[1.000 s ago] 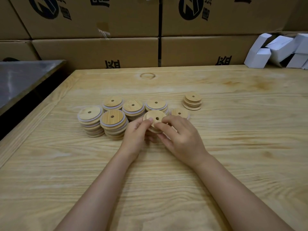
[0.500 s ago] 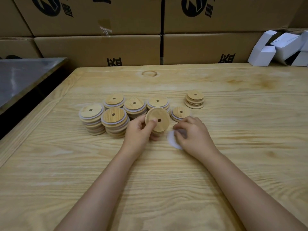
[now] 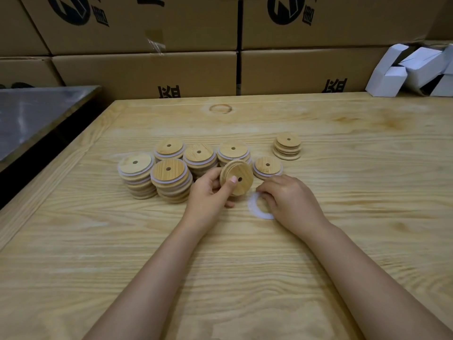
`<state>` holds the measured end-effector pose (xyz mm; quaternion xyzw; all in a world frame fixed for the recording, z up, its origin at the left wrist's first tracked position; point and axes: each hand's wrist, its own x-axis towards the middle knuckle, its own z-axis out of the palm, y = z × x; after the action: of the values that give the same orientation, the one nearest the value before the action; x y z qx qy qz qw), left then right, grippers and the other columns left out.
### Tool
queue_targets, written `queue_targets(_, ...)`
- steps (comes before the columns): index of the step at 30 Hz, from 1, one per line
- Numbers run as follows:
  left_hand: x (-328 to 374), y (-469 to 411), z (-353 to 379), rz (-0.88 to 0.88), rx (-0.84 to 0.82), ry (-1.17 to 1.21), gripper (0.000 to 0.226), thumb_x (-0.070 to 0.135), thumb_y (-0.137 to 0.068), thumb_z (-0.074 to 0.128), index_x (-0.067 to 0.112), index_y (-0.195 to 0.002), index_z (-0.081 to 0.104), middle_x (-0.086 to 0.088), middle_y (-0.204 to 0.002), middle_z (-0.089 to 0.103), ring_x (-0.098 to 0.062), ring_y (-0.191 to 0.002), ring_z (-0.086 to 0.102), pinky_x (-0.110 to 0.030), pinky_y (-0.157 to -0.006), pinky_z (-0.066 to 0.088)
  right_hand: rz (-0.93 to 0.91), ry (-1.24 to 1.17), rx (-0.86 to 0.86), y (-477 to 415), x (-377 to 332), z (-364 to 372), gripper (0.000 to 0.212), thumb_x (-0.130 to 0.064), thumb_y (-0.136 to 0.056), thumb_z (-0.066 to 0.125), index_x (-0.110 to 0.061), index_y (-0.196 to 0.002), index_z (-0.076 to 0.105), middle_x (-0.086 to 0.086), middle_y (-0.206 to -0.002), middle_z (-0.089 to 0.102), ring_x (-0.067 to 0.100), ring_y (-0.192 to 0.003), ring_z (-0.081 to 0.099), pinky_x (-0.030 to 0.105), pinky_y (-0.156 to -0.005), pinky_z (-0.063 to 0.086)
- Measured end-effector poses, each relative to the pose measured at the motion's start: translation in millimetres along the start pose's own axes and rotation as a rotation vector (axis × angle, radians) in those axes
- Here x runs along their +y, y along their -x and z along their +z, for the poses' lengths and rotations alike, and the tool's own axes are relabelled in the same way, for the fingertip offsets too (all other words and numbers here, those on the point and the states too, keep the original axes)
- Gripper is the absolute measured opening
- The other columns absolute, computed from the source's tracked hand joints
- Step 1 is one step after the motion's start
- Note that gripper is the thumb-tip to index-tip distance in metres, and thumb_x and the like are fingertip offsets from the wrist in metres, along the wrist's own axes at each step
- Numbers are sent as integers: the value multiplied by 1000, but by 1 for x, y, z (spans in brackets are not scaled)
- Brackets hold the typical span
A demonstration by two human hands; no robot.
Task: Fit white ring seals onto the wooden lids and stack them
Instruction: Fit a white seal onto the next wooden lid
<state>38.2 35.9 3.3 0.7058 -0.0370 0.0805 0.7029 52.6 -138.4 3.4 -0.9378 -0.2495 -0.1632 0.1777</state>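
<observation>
The table (image 3: pixel 355 182) carries everything, and I read its layout as a small production line. Cardboard boxes (image 3: pixel 147 74) wall off its far edge, so the work sits in the middle, within easy reach of both arms.

The sealed stacks (image 3: pixel 169 168) crowd together left of centre, white rims showing between the wooden discs. I take these for finished work, parked on the left so they don't block the working spot. The bare stack (image 3: pixel 287 146) stands apart from them toward the right edge. It shows no white between its discs, so I judge it to be the supply.

My left hand (image 3: pixel 208 192) is clamped on one lid (image 3: pixel 236 177), thumb on its face beside the hole and fingers behind. It holds the lid off the table and tilted toward me, just in front of the finished stacks. That tilt presents the stepped rim where a seal would seat.

My right hand (image 3: pixel 286 200) is curled down at the table's centre, fingertips closed on the far rim of the ring seal (image 3: pixel 257 209). The ring seal lies just right of the lid, nearly flat on the wood. It is thin and floppy by the look of it, so gripping one edge seems the only way to peel it up.
</observation>
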Motion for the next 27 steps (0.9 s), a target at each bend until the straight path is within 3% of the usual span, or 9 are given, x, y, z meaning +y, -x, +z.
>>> queue_targets(6, 0, 0, 0, 15, 12, 4, 25, 3, -90, 56, 26, -100, 58, -3, -86, 69, -14, -74, 66, -29, -55, 57, 19, -108, 147, -1, 0, -1, 7, 2, -81, 61, -4, -83, 63, 7, -81, 65, 31, -78, 60, 38, -71, 45)
queue_targets(10, 0, 1, 0, 40, -20, -8, 30, 1, -90, 56, 26, -106, 59, -3, -98, 68, -12, -83, 66, -31, -65, 59, -82, -179, 290, -2, -6, -5, 8, 7, -80, 60, 0, -83, 62, 10, -81, 62, 31, -75, 58, 40, -69, 46)
queue_targets(14, 1, 2, -1, 53, -43, -12, 31, 1, -89, 57, 21, -112, 60, -10, -107, 67, -20, -92, 67, -33, -70, 59, -144, -221, 345, -2, -10, -4, 9, 6, -82, 54, 2, -83, 62, 11, -81, 60, 30, -74, 56, 35, -69, 43)
queue_targets(17, 1, 2, -1, 58, -58, -6, 35, 1, -89, 57, 28, -111, 61, -11, -111, 66, -19, -92, 65, -34, -71, 59, -155, -254, 360, -3, -11, -3, 9, 7, -82, 55, 3, -83, 63, 12, -81, 60, 30, -75, 56, 35, -71, 43)
queue_targets(22, 0, 2, -2, 71, -106, -18, 37, -3, -93, 48, 28, -111, 57, -19, -102, 64, -22, -88, 63, -41, -74, 58, -95, -417, 391, -3, -14, 0, 8, 9, -83, 59, 3, -85, 63, 10, -84, 61, 24, -80, 57, 35, -75, 46)
queue_targets(27, -2, 3, -3, 118, -119, -30, 26, -2, -91, 51, 23, -92, 50, -7, -79, 57, -17, -74, 55, -41, -70, 49, -2, -592, 395, -3, -20, 5, 5, 2, -81, 66, -2, -83, 64, 7, -90, 59, 12, -87, 54, 24, -80, 42)
